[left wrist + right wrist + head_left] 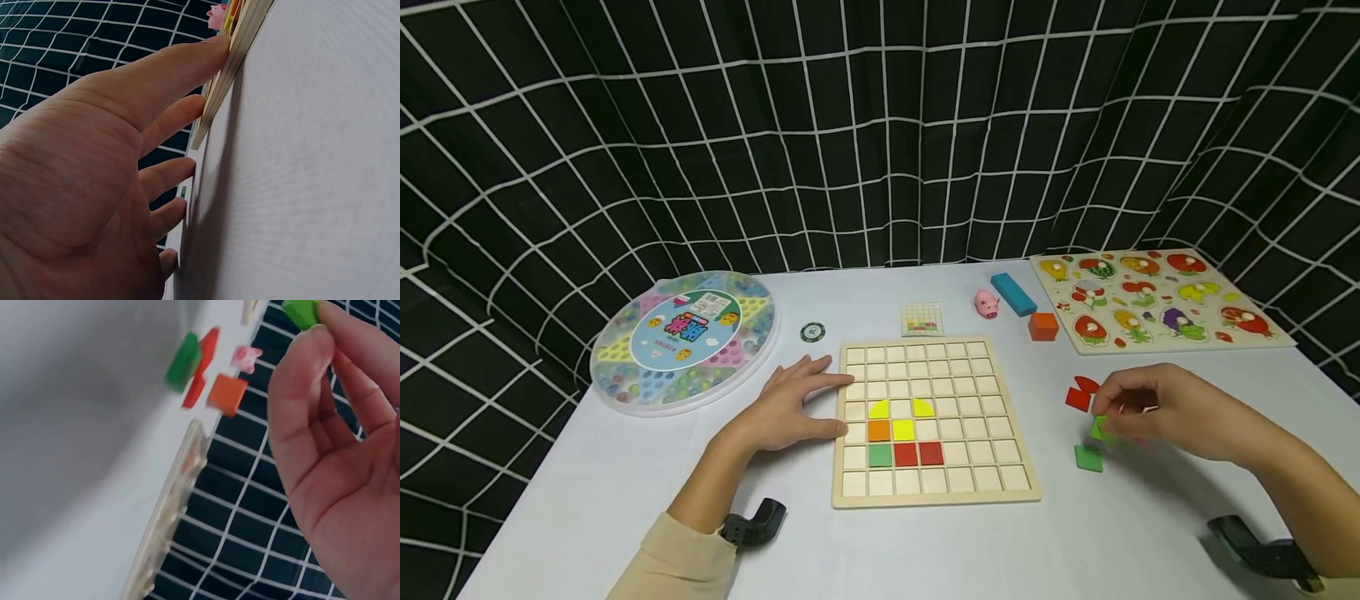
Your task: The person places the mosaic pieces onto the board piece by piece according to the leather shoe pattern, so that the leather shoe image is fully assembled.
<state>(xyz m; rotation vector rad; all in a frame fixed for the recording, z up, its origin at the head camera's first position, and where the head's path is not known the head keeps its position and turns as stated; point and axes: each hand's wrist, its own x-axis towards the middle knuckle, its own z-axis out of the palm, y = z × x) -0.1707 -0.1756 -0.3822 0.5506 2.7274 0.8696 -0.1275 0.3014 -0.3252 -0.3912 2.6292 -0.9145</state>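
Observation:
A wooden grid board [936, 421] lies on the white table, with several coloured tiles set in its squares: yellow, orange, red and a green one [880, 455]. My left hand [792, 404] touches the board's left edge with thumb and index finger, fingers fairly straight; the left wrist view shows the thumb [187, 62] against that edge. To the board's right, my right hand [1165, 412] pinches a light green tile [302, 312] between thumb and index finger, above the table. Beneath and beside it lie a darker green tile [1088, 458] and red pieces [1078, 399].
Behind the board are a small pattern card [922, 319], a pink pig figure [987, 304], a blue block [1013, 294] and an orange cube [1043, 327]. A fruit puzzle board [1157, 302] lies back right, a round game case [685, 342] left, and a round chip [812, 332] nearby.

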